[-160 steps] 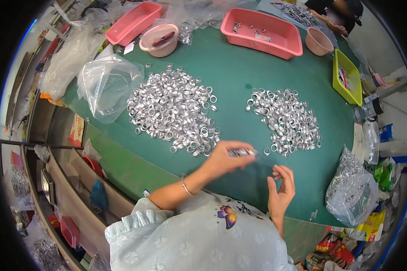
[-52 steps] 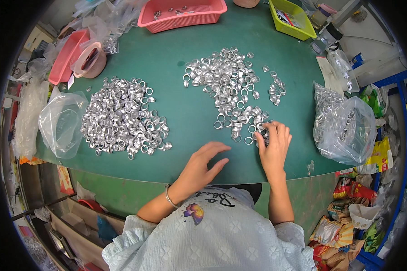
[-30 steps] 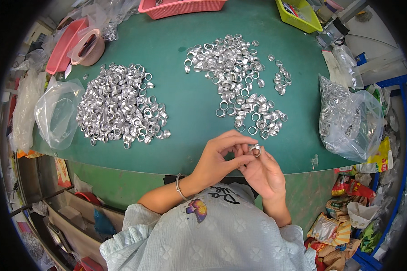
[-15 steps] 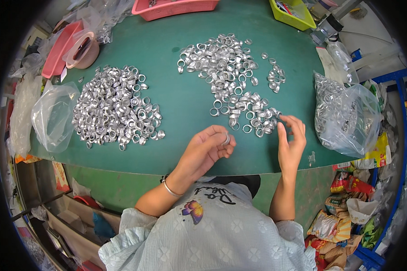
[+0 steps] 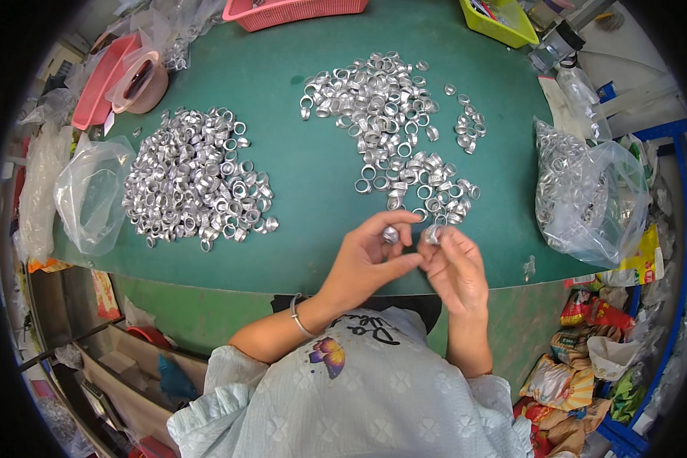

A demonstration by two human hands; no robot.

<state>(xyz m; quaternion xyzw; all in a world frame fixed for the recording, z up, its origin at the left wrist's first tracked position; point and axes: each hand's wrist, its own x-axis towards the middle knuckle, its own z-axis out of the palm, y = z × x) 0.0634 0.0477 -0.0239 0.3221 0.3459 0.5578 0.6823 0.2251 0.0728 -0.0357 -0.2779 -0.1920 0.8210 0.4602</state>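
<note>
My left hand (image 5: 370, 256) is curled above the table's near edge, thumb and forefinger reaching toward the other hand. A silver metal ring (image 5: 391, 235) sits in its bent fingers. Close beside it, my right hand (image 5: 458, 273) pinches another silver ring (image 5: 433, 234) between thumb and fingertips. Just beyond both hands lies a loose spread of silver rings (image 5: 382, 95), with a small separate group (image 5: 469, 126) to its right. A thick heap of similar rings (image 5: 195, 179) is on the left of the green table (image 5: 298, 160).
A clear bag full of rings (image 5: 569, 179) stands at the right edge; another clear bag (image 5: 91, 198) lies at the left. Pink baskets (image 5: 298, 17) (image 5: 103, 88), a pink bowl (image 5: 149, 91) and a yellow-green basket (image 5: 504, 29) line the far side. Packets (image 5: 557, 382) are piled lower right.
My right hand has come back from the ring spread toward my left hand, bringing a ring. My left hand has shifted slightly right, its thumb and forefinger now extended.
</note>
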